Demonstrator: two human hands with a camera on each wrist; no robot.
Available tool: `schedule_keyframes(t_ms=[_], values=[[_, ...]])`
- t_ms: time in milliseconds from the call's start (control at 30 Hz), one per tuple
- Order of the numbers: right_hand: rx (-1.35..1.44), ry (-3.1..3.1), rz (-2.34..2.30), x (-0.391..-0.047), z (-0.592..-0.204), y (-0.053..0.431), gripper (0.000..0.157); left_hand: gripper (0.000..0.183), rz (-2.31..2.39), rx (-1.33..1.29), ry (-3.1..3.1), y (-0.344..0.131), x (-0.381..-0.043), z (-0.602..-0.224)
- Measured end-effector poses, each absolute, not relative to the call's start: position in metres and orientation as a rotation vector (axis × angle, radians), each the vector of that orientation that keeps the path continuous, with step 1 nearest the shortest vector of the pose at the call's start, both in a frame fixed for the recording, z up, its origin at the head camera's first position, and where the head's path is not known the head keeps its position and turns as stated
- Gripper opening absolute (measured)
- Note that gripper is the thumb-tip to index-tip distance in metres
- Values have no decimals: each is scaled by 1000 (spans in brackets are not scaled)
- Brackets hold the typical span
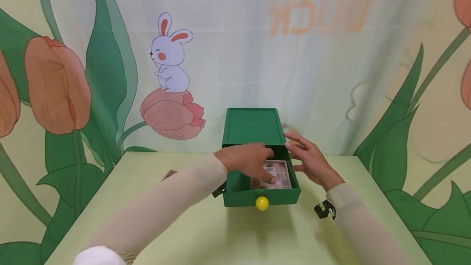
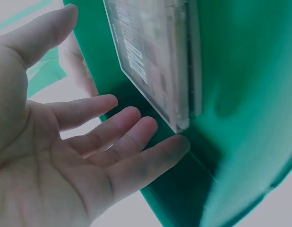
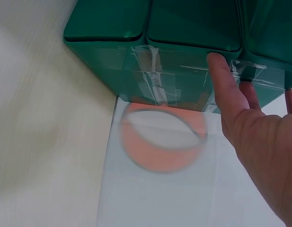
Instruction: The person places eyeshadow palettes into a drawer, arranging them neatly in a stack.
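Drawer [image 1: 241,199] out, not pushed in; case [image 1: 282,173] inside, below L hand [image 1: 250,160] (fingers spread, empty); R hand [image 1: 312,162], fingers extended, touching cabinet [image 1: 252,126].

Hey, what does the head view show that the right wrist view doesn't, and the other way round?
Only the head view shows the left hand over the open drawer, the flat case inside it, the yellow knob and the rabbit on the backdrop.

Only the right wrist view shows the clear tape across the seams on the side of the green cabinet.

Both show that cabinet, the right hand at its side and the pale tabletop.
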State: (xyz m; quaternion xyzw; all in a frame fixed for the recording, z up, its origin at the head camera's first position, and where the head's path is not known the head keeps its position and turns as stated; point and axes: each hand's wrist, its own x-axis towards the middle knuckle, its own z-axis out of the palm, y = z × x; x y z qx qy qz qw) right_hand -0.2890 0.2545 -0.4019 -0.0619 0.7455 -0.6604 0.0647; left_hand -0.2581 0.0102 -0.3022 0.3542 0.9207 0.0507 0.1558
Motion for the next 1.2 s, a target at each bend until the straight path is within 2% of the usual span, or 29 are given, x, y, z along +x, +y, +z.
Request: schedule_keyframes(t_ms=[500,700,1200], values=[[-152,2268,-1982,-289,-408,256,64,79,428,968,2688,-44,-269,-299],[-168,2283,-1967,-290,-405,253,63,72,615,964,2738,-71,-268,-304],[-174,2277,-1969,-292,-403,255,64,77,636,776,2855,-122,-274,-321]])
